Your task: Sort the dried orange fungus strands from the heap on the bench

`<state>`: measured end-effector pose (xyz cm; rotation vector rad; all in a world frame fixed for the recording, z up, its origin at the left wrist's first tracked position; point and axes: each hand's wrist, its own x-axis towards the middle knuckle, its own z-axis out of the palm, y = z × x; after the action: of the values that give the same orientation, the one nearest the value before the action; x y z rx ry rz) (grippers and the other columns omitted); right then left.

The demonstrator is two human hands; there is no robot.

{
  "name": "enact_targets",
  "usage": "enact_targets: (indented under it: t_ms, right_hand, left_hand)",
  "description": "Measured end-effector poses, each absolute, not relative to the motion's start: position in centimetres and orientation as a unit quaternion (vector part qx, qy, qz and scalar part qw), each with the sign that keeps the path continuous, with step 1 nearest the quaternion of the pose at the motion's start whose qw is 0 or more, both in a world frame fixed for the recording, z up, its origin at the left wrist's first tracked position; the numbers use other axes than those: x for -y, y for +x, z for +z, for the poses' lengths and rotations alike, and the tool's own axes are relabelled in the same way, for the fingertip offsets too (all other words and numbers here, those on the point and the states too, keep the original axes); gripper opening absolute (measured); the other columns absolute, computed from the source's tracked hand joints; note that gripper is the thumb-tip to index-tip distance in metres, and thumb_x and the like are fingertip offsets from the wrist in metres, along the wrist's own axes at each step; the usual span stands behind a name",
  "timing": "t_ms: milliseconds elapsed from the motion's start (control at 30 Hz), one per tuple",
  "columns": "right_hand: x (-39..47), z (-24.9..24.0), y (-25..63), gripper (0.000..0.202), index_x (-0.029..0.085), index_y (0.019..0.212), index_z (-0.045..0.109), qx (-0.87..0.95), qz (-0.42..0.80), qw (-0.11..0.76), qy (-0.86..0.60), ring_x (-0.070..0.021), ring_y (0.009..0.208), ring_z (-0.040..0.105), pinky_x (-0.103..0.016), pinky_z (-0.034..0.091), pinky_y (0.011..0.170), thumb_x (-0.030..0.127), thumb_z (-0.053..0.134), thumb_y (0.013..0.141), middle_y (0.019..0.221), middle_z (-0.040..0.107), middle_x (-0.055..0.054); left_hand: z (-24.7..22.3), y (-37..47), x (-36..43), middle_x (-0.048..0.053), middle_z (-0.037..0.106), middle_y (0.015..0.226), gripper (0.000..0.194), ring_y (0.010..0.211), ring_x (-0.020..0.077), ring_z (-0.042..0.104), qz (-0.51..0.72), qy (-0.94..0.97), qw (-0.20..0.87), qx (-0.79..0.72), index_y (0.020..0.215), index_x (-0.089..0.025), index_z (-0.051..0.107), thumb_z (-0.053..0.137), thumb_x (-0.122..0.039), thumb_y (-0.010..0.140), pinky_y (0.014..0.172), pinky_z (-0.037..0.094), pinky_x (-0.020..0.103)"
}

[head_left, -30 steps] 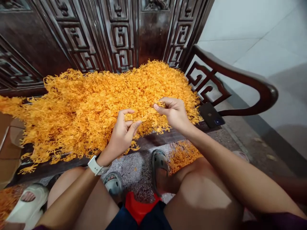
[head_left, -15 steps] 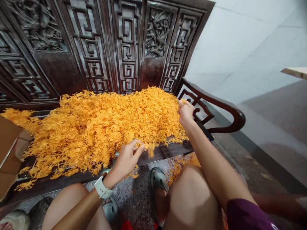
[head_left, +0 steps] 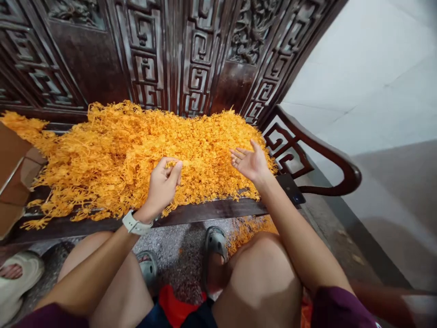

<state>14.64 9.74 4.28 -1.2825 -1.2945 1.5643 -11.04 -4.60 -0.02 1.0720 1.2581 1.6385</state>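
A wide heap of small orange, branching, plastic-looking pieces [head_left: 201,146] covers the seat of a dark carved wooden bench [head_left: 211,210]. My left hand [head_left: 163,182], a pale watch on its wrist, is held over the front of the heap. Its thumb and fingers are pinched together, with a bit of orange showing between them that looks like one of the pieces. To the right, my right hand [head_left: 251,163] is turned palm up over the heap's right side. Its fingers are spread and nothing lies in the palm.
A cardboard box [head_left: 13,173] stands at the left end. The curved armrest [head_left: 327,159] bounds the right, with a dark phone-like slab [head_left: 290,189] beside it. More orange pieces [head_left: 252,230] lie on the floor near my knees. Another person's sandalled foot [head_left: 17,273] shows lower left.
My right hand has opened and turned palm up, moving from the armrest over the heap. My left hand has moved up and left, still pinched. The falling orange blur below it is gone.
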Motion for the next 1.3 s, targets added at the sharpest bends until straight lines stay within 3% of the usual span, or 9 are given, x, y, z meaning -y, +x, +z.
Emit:
enact_targets:
  t_ms: [133, 267, 433, 533, 767, 933, 1033, 1133, 1300]
  right_hand:
    - [-7.1, 3.9, 11.9, 0.037, 0.02, 0.104, 0.068, 0.515, 0.663, 0.272, -0.471, -0.0187, 0.076, 0.063, -0.035, 0.053, 0.069, 0.054, 0.068, 0.092, 0.105, 0.072, -0.012]
    - [-2.2, 4.7, 8.7, 0.049, 0.021, 0.108, 0.069, 0.529, 0.745, 0.18, -0.364, -0.0218, 0.083, 0.066, -0.036, 0.054, 0.071, 0.067, 0.062, 0.094, 0.1, 0.072, -0.01]
    - [0.8, 5.3, 7.8, 0.068, 0.023, 0.12, 0.065, 0.514, 0.697, 0.301, -0.399, -0.0208, 0.085, 0.064, -0.035, 0.053, 0.072, 0.082, 0.047, 0.093, 0.093, 0.066, -0.007]
    - [1.2, 4.8, 8.2, 0.072, 0.023, 0.113, 0.064, 0.524, 0.627, 0.374, -0.438, -0.0168, 0.074, 0.06, -0.03, 0.048, 0.062, 0.088, 0.043, 0.09, 0.085, 0.061, -0.005]
    - [0.2, 3.1, 8.8, 0.067, 0.025, 0.078, 0.049, 0.458, 0.569, 0.424, -0.535, -0.0103, 0.044, 0.027, -0.027, 0.022, 0.04, 0.091, 0.044, 0.086, 0.053, 0.03, 0.006]
    - [-1.3, 2.0, 9.4, 0.066, 0.025, 0.065, 0.03, 0.503, 0.545, 0.442, -0.504, -0.008, 0.042, 0.019, -0.026, 0.014, 0.041, 0.079, 0.057, 0.09, 0.049, 0.021, 0.008]
    - [-2.0, 1.5, 9.7, 0.067, 0.025, 0.063, 0.028, 0.525, 0.551, 0.43, -0.487, -0.008, 0.041, 0.018, -0.027, 0.013, 0.041, 0.078, 0.061, 0.089, 0.048, 0.019, 0.009]
    - [-2.6, 1.2, 10.0, 0.067, 0.026, 0.063, 0.029, 0.508, 0.555, 0.424, -0.504, -0.0092, 0.039, 0.022, -0.028, 0.014, 0.04, 0.08, 0.062, 0.086, 0.045, 0.023, 0.008]
    - [-3.7, 1.0, 10.0, 0.068, 0.027, 0.063, 0.03, 0.512, 0.538, 0.42, -0.521, -0.0101, 0.04, 0.025, -0.028, 0.015, 0.039, 0.084, 0.059, 0.085, 0.044, 0.026, 0.007]
  left_hand:
    - [-0.1, -10.5, 4.5, -0.003, 0.064, 0.067, 0.022, 0.046, 0.0106, 0.049, 0.691, 0.382, 0.395, -0.471, 0.104, -0.028, 0.057, 0.066, -0.047, 0.098, 0.043, 0.036, 0.025]
    - [-0.4, -8.7, 5.6, 0.004, 0.075, 0.096, 0.017, 0.063, 0.0138, 0.065, 0.683, 0.459, 0.319, -0.47, 0.107, -0.028, 0.068, 0.068, -0.042, 0.097, 0.054, 0.052, 0.028]
    - [-0.8, -6.1, 7.6, 0.005, 0.079, 0.113, 0.015, 0.111, 0.0222, 0.073, 0.631, 0.596, 0.264, -0.419, 0.11, -0.03, 0.076, 0.067, -0.027, 0.098, 0.1, 0.059, 0.045]
    - [-1.4, -5.2, 8.4, 0.007, 0.075, 0.131, 0.03, 0.123, 0.0231, 0.07, 0.586, 0.665, 0.239, -0.395, 0.124, -0.032, 0.073, 0.063, -0.019, 0.099, 0.11, 0.055, 0.05]
    - [-3.3, -4.2, 10.3, 0.007, 0.066, 0.147, 0.059, 0.115, 0.0193, 0.075, 0.453, 0.817, 0.11, -0.34, 0.143, -0.029, 0.065, 0.049, 0.0, 0.094, 0.1, 0.062, 0.038]
    - [-2.4, -4.0, 10.6, 0.003, 0.077, 0.131, 0.054, 0.118, 0.0148, 0.074, 0.539, 0.743, 0.214, -0.334, 0.13, -0.023, 0.073, 0.043, 0.002, 0.093, 0.104, 0.06, 0.032]
    - [-1.4, -4.5, 10.5, 0.001, 0.083, 0.109, 0.053, 0.088, 0.0114, 0.077, 0.566, 0.681, 0.278, -0.373, 0.119, -0.023, 0.078, 0.045, 0.003, 0.087, 0.081, 0.062, 0.025]
    - [-0.9, -5.1, 10.3, 0.0, 0.082, 0.086, 0.048, 0.051, 0.0072, 0.059, 0.554, 0.661, 0.288, -0.416, 0.113, -0.022, 0.081, 0.05, 0.0, 0.084, 0.051, 0.047, 0.022]
    - [-0.5, -5.6, 10.0, 0.0, 0.08, 0.079, 0.05, 0.042, 0.0058, 0.041, 0.549, 0.649, 0.286, -0.441, 0.104, -0.021, 0.084, 0.049, 0.002, 0.077, 0.044, 0.031, 0.023]
